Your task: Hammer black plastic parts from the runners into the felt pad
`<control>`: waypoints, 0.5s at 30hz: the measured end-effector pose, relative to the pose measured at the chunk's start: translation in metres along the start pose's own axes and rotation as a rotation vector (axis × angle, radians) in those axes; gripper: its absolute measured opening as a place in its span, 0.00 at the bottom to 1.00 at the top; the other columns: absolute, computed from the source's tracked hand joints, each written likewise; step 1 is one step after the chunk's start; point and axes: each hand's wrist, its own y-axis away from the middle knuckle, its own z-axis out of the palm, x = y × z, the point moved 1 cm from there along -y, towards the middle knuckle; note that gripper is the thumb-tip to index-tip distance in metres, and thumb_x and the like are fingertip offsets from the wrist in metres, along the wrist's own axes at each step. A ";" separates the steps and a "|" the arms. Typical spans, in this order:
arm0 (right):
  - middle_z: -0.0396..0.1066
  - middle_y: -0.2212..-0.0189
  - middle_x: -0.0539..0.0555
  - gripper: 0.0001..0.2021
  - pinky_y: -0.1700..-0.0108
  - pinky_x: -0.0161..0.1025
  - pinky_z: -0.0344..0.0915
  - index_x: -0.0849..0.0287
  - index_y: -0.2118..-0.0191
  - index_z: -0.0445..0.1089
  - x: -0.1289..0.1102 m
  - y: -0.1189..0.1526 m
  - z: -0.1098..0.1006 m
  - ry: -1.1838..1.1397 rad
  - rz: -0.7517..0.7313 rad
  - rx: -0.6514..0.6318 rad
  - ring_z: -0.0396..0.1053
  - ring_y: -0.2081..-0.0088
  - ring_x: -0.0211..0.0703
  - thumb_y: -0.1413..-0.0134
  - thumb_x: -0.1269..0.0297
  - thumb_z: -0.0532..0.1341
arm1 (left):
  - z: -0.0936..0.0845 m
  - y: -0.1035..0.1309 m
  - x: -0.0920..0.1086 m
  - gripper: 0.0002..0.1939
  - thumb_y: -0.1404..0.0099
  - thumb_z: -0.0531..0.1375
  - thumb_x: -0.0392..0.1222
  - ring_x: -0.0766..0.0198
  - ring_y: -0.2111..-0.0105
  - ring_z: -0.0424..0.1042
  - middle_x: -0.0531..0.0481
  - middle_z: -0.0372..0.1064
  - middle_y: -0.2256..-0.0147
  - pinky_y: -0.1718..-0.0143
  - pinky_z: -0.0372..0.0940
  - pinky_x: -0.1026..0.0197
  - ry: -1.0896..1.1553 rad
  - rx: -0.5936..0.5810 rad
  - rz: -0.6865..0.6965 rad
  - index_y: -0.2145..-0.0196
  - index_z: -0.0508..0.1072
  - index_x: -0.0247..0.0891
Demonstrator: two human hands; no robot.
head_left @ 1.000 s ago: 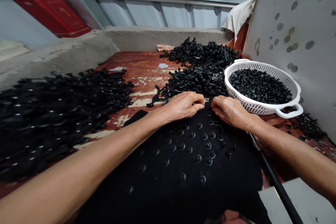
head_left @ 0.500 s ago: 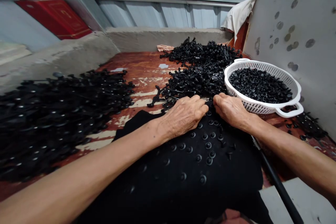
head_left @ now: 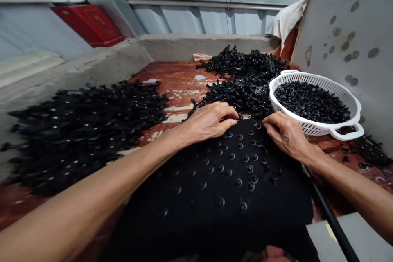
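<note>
My left hand (head_left: pixel 211 119) is at the far edge of a black cloth (head_left: pixel 208 225), thumb and forefinger drawn together. A small dark piece shows by their tips, too unclear to name. To its right, my right hand (head_left: pixel 287 135) has its fingers curled in a pinch over the cloth; what is between them is hidden. Many small round black caps (head_left: pixel 249 169) with raised centres lie spread across the cloth. A few pieces with stems lie on their sides among them. Just beyond both hands is a heap of long black plastic parts (head_left: pixel 242 92).
A white slotted basket (head_left: pixel 353 108) full of small black pieces stands at the right. Another large heap of black parts (head_left: pixel 89 127) covers the left side of the worn red-brown tabletop (head_left: pixel 172 80). A black rod (head_left: pixel 330 213) slants beside the cloth, near a spotted grey panel (head_left: pixel 331 28).
My hands have moved apart from their near-touching position at the cloth's far edge. The right has shifted right and its fingers have loosened somewhat. The whole view has swung slightly left.
</note>
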 end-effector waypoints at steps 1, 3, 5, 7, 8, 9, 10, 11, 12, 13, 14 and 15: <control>0.72 0.65 0.56 0.11 0.59 0.40 0.64 0.60 0.59 0.73 0.000 0.003 -0.001 -0.013 0.003 0.028 0.70 0.63 0.44 0.38 0.72 0.54 | 0.003 0.001 0.001 0.14 0.35 0.53 0.45 0.57 0.57 0.69 0.47 0.73 0.59 0.53 0.63 0.54 -0.016 -0.014 0.041 0.58 0.75 0.41; 0.73 0.64 0.57 0.11 0.58 0.42 0.65 0.60 0.58 0.73 0.000 0.007 -0.002 -0.033 0.005 0.056 0.70 0.62 0.46 0.38 0.71 0.53 | 0.009 0.002 0.005 0.13 0.35 0.54 0.44 0.57 0.56 0.68 0.47 0.72 0.59 0.53 0.62 0.54 -0.037 -0.050 0.113 0.58 0.75 0.42; 0.74 0.64 0.57 0.12 0.57 0.43 0.66 0.60 0.57 0.74 0.001 0.009 -0.001 -0.050 0.002 0.046 0.71 0.63 0.47 0.39 0.72 0.54 | 0.014 0.002 0.011 0.11 0.34 0.53 0.41 0.57 0.57 0.67 0.48 0.72 0.60 0.54 0.62 0.54 -0.064 -0.080 0.134 0.61 0.75 0.42; 0.74 0.64 0.57 0.12 0.58 0.43 0.67 0.60 0.57 0.74 0.001 0.011 0.001 -0.069 -0.004 0.025 0.72 0.63 0.47 0.40 0.72 0.54 | 0.018 0.001 0.015 0.11 0.34 0.52 0.38 0.57 0.59 0.68 0.49 0.73 0.62 0.57 0.62 0.56 -0.085 -0.096 0.122 0.64 0.75 0.41; 0.74 0.64 0.57 0.12 0.58 0.43 0.67 0.60 0.58 0.75 0.002 0.011 0.003 -0.079 -0.004 0.021 0.72 0.63 0.47 0.40 0.73 0.55 | 0.020 0.001 0.017 0.11 0.34 0.52 0.38 0.58 0.59 0.68 0.49 0.73 0.63 0.58 0.62 0.56 -0.088 -0.095 0.117 0.64 0.75 0.41; 0.74 0.64 0.58 0.12 0.58 0.43 0.68 0.60 0.58 0.75 0.002 0.012 0.004 -0.089 -0.003 0.024 0.72 0.63 0.47 0.40 0.73 0.55 | 0.020 0.001 0.017 0.10 0.34 0.52 0.39 0.58 0.60 0.68 0.49 0.72 0.63 0.58 0.62 0.56 -0.082 -0.092 0.113 0.64 0.74 0.41; 0.74 0.64 0.58 0.12 0.58 0.43 0.68 0.61 0.58 0.75 0.002 0.013 0.005 -0.101 0.000 0.033 0.73 0.63 0.47 0.39 0.72 0.54 | 0.020 0.001 0.016 0.10 0.33 0.53 0.40 0.57 0.59 0.68 0.49 0.72 0.62 0.57 0.62 0.56 -0.068 -0.082 0.107 0.62 0.74 0.42; 0.74 0.64 0.58 0.12 0.58 0.43 0.68 0.61 0.58 0.75 0.003 0.014 0.005 -0.113 0.002 0.047 0.73 0.62 0.48 0.39 0.72 0.54 | 0.019 0.001 0.015 0.10 0.33 0.53 0.41 0.57 0.58 0.68 0.49 0.72 0.61 0.56 0.62 0.55 -0.056 -0.068 0.098 0.59 0.74 0.42; 0.74 0.64 0.59 0.12 0.57 0.44 0.68 0.61 0.57 0.75 0.003 0.016 0.004 -0.125 0.003 0.064 0.73 0.61 0.48 0.38 0.71 0.54 | 0.017 0.003 0.013 0.11 0.33 0.54 0.43 0.57 0.57 0.68 0.49 0.72 0.59 0.55 0.62 0.55 -0.049 -0.056 0.089 0.57 0.73 0.42; 0.75 0.63 0.59 0.12 0.56 0.45 0.68 0.62 0.57 0.75 0.003 0.018 0.002 -0.137 0.003 0.080 0.73 0.60 0.48 0.38 0.71 0.54 | 0.015 0.004 0.010 0.12 0.33 0.54 0.44 0.56 0.56 0.67 0.48 0.72 0.58 0.54 0.62 0.54 -0.049 -0.052 0.081 0.56 0.72 0.41; 0.75 0.62 0.59 0.12 0.55 0.45 0.68 0.62 0.56 0.74 0.003 0.021 0.000 -0.147 0.000 0.093 0.73 0.59 0.49 0.38 0.70 0.54 | 0.012 0.006 0.008 0.12 0.33 0.54 0.45 0.56 0.55 0.67 0.48 0.72 0.57 0.54 0.62 0.54 -0.057 -0.057 0.071 0.55 0.72 0.41; 0.75 0.61 0.59 0.12 0.54 0.46 0.68 0.61 0.56 0.74 0.004 0.023 -0.002 -0.156 -0.002 0.102 0.72 0.59 0.49 0.37 0.70 0.54 | 0.010 0.008 0.006 0.12 0.34 0.55 0.45 0.55 0.55 0.67 0.47 0.71 0.57 0.54 0.62 0.54 -0.073 -0.073 0.064 0.56 0.72 0.41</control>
